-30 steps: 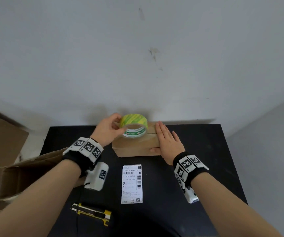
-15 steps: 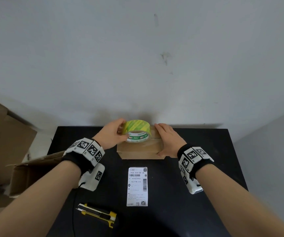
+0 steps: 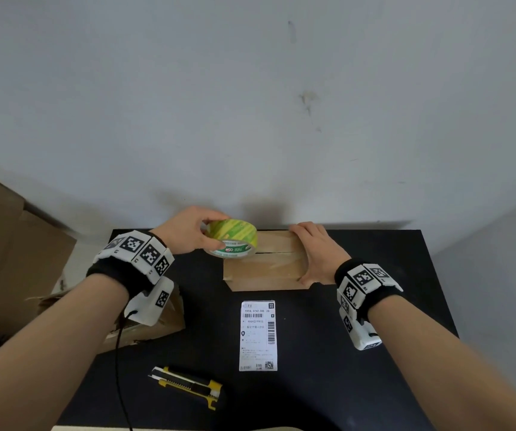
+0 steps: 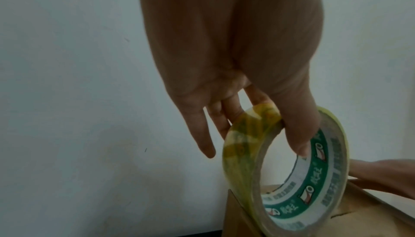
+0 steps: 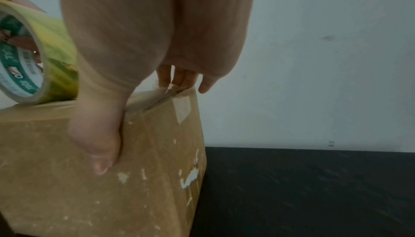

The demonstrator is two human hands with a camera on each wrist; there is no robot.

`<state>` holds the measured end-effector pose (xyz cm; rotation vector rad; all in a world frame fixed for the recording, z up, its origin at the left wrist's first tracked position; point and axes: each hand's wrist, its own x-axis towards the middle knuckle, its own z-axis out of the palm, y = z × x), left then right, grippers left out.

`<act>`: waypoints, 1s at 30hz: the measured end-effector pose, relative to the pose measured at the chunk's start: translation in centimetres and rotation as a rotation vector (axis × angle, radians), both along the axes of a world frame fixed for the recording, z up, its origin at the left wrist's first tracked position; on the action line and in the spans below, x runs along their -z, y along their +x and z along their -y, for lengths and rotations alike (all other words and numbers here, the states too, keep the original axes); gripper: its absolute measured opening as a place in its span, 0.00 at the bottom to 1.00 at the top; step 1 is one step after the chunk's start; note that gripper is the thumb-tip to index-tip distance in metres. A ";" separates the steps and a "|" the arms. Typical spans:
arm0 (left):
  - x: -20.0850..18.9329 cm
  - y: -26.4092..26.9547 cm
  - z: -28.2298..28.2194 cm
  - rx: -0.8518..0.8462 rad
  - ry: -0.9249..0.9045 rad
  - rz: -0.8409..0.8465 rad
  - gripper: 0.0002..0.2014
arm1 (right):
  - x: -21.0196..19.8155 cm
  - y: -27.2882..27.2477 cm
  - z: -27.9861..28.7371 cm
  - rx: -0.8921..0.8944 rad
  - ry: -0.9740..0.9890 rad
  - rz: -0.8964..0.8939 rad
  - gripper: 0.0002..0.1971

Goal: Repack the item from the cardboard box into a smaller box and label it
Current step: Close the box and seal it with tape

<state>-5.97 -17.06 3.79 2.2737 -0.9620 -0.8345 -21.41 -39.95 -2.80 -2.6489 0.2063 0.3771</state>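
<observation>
Left wrist view shows the left hand (image 4: 235, 74) with thumb and fingers pinching the tape roll (image 4: 289, 173), its low edge touching the small box (image 3: 266, 262). The right hand (image 3: 318, 256) lies flat on the box's 3 o'clock end, thumb on the front. The shipping label (image 3: 258, 335) waits at 6 o'clock, near the box cutter (image 3: 188, 385). If the right hand lets go, the box could slide and the tape might go on crooked over the flap seam.

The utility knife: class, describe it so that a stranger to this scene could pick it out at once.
Start at the black table and look to its near edge. The utility knife lies flat there, left of the white shipping label and nearer than the small cardboard box. It is the only slim yellow-and-black tool on the table, and neither hand touches it.
</observation>
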 end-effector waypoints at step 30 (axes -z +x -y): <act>1.1 -1.1 1.4 0.074 0.303 0.160 0.18 | -0.4 -1.4 2.7 0.040 -0.056 -0.078 0.55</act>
